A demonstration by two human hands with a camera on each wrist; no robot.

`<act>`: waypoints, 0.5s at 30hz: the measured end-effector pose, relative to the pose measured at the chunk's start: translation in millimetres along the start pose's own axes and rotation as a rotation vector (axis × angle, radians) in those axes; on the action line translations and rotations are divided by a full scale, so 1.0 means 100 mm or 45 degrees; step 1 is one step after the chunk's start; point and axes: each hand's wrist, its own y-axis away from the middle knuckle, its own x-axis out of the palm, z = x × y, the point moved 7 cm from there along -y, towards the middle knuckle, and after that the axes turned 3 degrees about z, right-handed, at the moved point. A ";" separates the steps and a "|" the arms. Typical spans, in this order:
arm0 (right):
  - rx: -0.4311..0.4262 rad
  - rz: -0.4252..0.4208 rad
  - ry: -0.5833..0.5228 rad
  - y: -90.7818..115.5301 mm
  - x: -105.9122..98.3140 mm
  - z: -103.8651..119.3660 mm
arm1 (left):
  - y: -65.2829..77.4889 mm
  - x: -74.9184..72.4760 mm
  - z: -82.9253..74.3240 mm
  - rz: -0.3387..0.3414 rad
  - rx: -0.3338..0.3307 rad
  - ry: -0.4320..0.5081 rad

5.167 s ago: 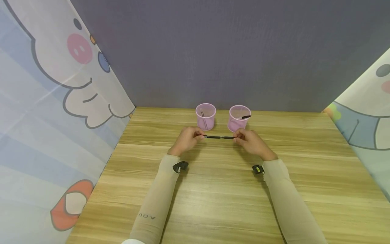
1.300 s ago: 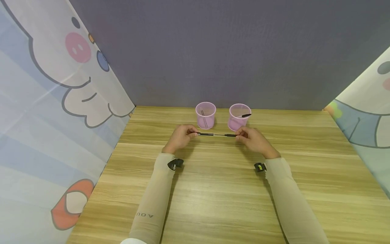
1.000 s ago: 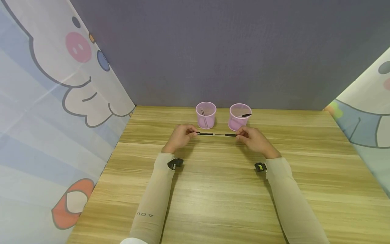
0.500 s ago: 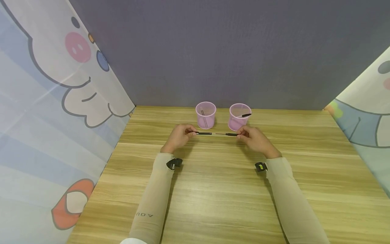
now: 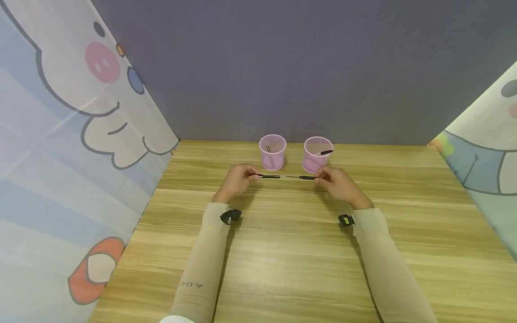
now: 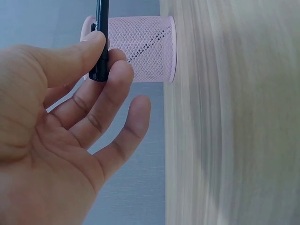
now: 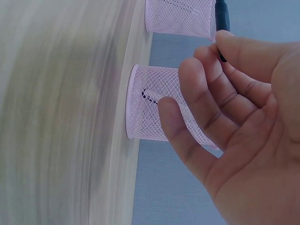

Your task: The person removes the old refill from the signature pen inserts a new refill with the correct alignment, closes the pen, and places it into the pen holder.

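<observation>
My left hand [image 5: 239, 181] pinches a black pen barrel [image 5: 270, 176] between thumb and fingers. A clip shows beside the thumb in the left wrist view, where the barrel [image 6: 101, 56] points up past the fingers. My right hand [image 5: 338, 185] pinches the pen's black grip section [image 5: 308, 177]. From that section a thin refill [image 5: 292, 176] sticks out toward the barrel, with a small gap between them. In the right wrist view the grip section [image 7: 222, 18] is partly hidden by thumb and fingers. Both pieces are level, above the table.
Behind the hands stand two pink mesh cups. The left cup [image 5: 272, 161] holds thin dark sticks. Over the rim of the right cup [image 5: 312, 163] leans a pen with a black end [image 5: 327, 152]. A grey panel [image 5: 282, 72] rises behind the wooden table [image 5: 282, 251].
The barrel and grip section were almost joined in the oldest frame. My hands have since drawn apart, left and right, baring the refill. Over the last second the gap has widened slightly.
</observation>
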 end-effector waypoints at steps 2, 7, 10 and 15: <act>-0.005 -0.001 0.000 0.00 0.00 0.00 | 0.00 0.00 -0.01 0.005 0.009 -0.004; -0.011 -0.007 -0.017 0.00 -0.01 0.00 | 0.00 0.02 -0.01 0.020 0.017 -0.029; -0.016 -0.015 -0.028 0.00 -0.01 0.00 | 0.00 0.05 -0.01 0.030 0.019 -0.037; -0.022 -0.021 -0.028 0.00 -0.01 0.00 | -0.01 0.10 -0.02 0.051 0.030 -0.044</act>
